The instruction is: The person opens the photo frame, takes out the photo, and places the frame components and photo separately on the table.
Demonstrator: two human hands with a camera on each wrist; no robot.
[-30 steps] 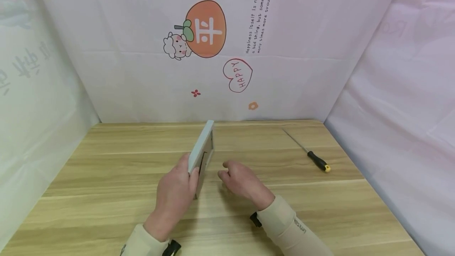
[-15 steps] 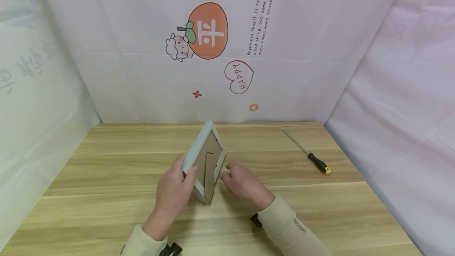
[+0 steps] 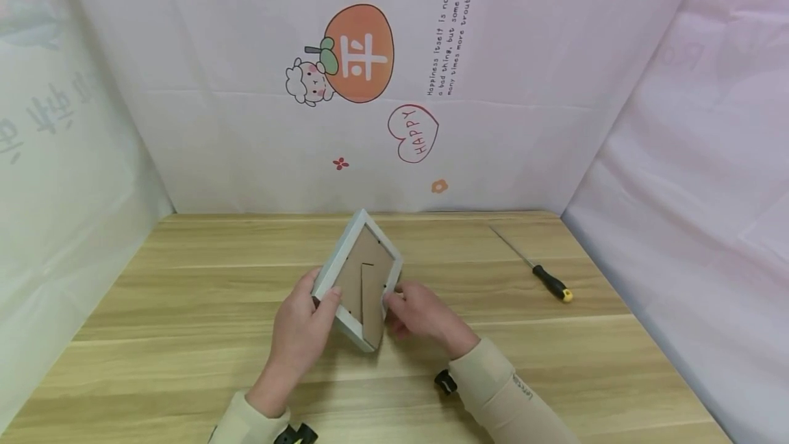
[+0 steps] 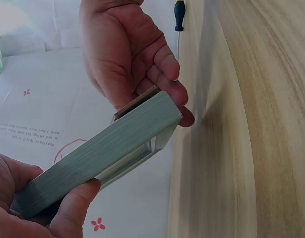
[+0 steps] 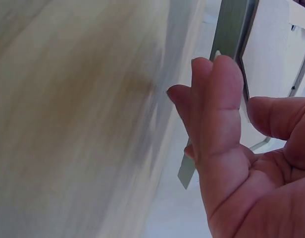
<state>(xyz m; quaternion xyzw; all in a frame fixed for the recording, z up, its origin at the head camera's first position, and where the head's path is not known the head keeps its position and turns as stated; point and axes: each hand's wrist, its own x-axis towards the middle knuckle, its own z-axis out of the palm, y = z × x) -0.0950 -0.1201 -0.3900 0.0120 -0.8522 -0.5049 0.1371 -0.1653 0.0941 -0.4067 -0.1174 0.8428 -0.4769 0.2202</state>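
Note:
A picture frame [image 3: 351, 279] with a pale grey-green border is held tilted above the table, its brown backing board towards me. On that board, a stand flap [image 3: 372, 300] runs down to the lower corner. My left hand [image 3: 302, 326] grips the frame's left edge, thumb on the back. At the right edge, my right hand [image 3: 425, 310] pinches the border, thumb on the back side and fingers beyond the edge. The left wrist view shows the frame's side [image 4: 103, 148] between thumb and fingers. The frame's front is mostly hidden.
A screwdriver [image 3: 550, 282] with a black and yellow handle lies at the right of the wooden table [image 3: 216, 321]. Printed white cloth [image 3: 505, 136] hangs behind the table and along both sides.
The left hand has turned the frame from nearly edge-on until its back faces me. My right hand, apart from it before, has come to the right edge and taken hold.

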